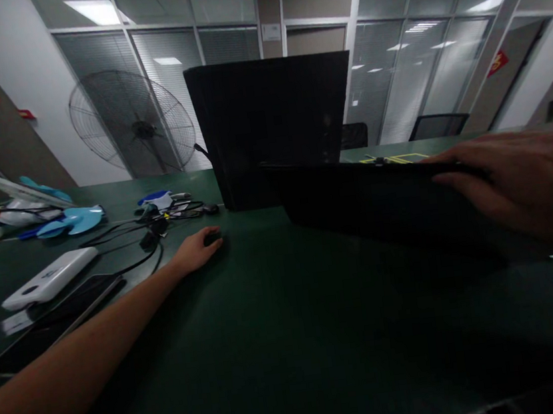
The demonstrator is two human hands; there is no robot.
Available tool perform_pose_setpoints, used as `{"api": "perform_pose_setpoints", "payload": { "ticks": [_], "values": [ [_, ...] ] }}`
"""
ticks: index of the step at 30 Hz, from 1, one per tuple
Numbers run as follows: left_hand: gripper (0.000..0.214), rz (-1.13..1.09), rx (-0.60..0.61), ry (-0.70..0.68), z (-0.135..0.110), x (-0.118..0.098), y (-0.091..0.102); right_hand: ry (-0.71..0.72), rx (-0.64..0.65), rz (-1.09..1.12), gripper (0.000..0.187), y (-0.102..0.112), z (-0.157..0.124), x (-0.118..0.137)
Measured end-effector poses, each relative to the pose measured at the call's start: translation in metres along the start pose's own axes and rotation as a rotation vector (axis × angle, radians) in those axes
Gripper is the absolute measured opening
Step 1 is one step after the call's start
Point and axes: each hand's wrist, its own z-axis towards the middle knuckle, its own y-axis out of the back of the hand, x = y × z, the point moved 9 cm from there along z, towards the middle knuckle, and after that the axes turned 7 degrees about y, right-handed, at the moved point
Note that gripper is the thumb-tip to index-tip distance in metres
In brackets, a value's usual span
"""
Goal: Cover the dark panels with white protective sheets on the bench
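My left hand point(196, 249) reaches far out over the dark green table point(273, 342) and closes round a small dark object point(212, 238), apparently a plug or cap at the end of a black cable. My right hand point(525, 183) rests at the right on a flat black panel point(366, 199), with its fingers laid over the panel's top edge, gripping it. The panel is tilted and lifted slightly off the table. Behind it stands a tall black box point(274, 126), upright near the table's middle.
At the left lie a white power bank point(51, 277), a dark phone point(52, 325), tangled black cables point(151, 232) and blue and white plastic parts point(64, 223). A large floor fan point(132, 124) stands behind the table. Glass office partitions and chairs fill the background.
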Motion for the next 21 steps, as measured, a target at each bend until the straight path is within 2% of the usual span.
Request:
{"api": "perform_pose_setpoints", "payload": {
  "ticks": [3,5,8,10,11,14,16,18,21],
  "values": [
    [0.061,-0.13,-0.007,0.037,0.002,0.011,0.002,0.181,-0.152,0.193,0.03,0.026,-0.002,0.065],
    [0.061,-0.221,-0.022,0.058,0.004,0.021,0.004,0.31,-0.172,0.363,0.033,0.027,-0.008,0.113],
    [0.064,-0.372,-0.05,0.052,0.006,0.029,0.009,0.463,-0.058,0.549,0.04,0.003,-0.02,0.179],
    [0.069,-0.464,-0.042,0.038,0.007,0.029,0.01,0.523,0.056,0.615,0.043,-0.023,-0.025,0.21],
    [0.072,-0.492,-0.034,0.031,0.006,0.029,0.01,0.563,0.13,0.669,0.053,-0.036,-0.026,0.222],
    [0.079,-0.49,0.001,0.03,0.005,0.027,0.009,0.637,0.33,0.877,0.075,-0.064,-0.017,0.234],
    [0.078,-0.445,0.038,0.016,0.004,0.025,0.006,0.634,0.418,0.985,0.072,-0.079,-0.003,0.225],
    [0.069,-0.369,0.064,-0.039,0.001,0.018,0.005,0.578,0.435,0.987,0.064,-0.098,0.013,0.206],
    [0.052,-0.221,0.038,-0.11,-0.005,0.006,0.008,0.393,0.34,0.728,0.057,-0.141,0.032,0.163]
  ]
}}
